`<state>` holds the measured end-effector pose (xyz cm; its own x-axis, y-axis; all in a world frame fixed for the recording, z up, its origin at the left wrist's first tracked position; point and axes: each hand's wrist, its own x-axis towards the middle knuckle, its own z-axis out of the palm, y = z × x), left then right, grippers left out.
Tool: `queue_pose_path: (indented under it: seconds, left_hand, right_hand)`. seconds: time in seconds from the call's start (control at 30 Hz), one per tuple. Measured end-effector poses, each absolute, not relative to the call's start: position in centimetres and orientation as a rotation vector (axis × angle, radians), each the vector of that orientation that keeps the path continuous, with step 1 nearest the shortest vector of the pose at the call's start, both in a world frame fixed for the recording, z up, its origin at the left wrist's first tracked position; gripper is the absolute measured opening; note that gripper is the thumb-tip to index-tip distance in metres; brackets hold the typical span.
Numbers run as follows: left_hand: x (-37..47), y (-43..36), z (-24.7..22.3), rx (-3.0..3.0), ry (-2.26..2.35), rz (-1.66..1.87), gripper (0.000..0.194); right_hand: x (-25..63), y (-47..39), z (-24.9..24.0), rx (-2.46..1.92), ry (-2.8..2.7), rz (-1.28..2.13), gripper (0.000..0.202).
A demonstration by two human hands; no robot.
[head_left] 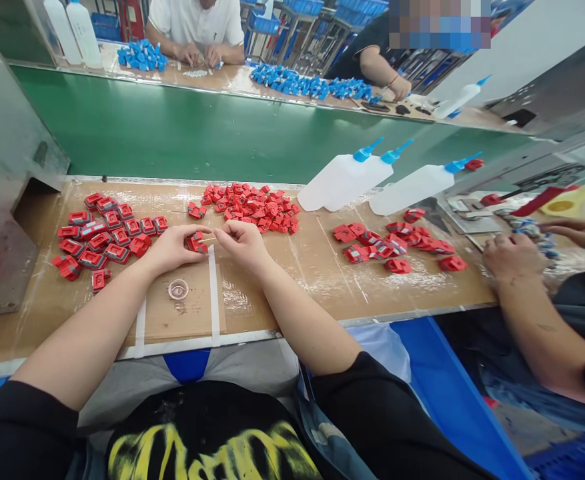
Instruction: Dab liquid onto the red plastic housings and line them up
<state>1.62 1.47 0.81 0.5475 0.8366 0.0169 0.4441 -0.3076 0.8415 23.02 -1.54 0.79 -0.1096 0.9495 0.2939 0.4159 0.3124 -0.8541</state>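
Note:
My left hand point(172, 250) holds a small red plastic part point(197, 244) between thumb and fingers, above a taped cardboard sheet point(197, 313). Pinched in my right hand point(245, 245) is a thin light-coloured stick point(209, 239), its end at the red part. Just below my hands, a small clear round dish point(178, 289) sits on the cardboard. Red parts with grey edges point(99, 241) lie grouped to the left of my left hand. Beyond my right hand there is a heap of red pieces point(257, 205).
White squeeze bottles with blue tips point(339, 181) lean behind the table's right half, near more red parts point(397, 243). A co-worker's hands point(517, 257) work at the right. Across the green belt point(182, 123), two people sit by blue pieces point(307, 81). A metal housing point(2, 200) borders the left.

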Motion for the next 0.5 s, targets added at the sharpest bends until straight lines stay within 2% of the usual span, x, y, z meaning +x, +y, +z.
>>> queue_pose_path:
  seconds: [0.37, 0.5]
  left_hand:
    - [1.6, 1.6, 0.8, 1.968, 1.049, 0.567, 0.065]
    - [1.6, 1.8, 0.8, 1.956, 1.046, 0.58, 0.066]
  right_hand:
    - [22.9, -1.8, 1.3, -1.21, -1.704, 0.721, 0.041]
    - [22.2, -3.1, 1.9, -1.011, -1.819, 0.782, 0.042]
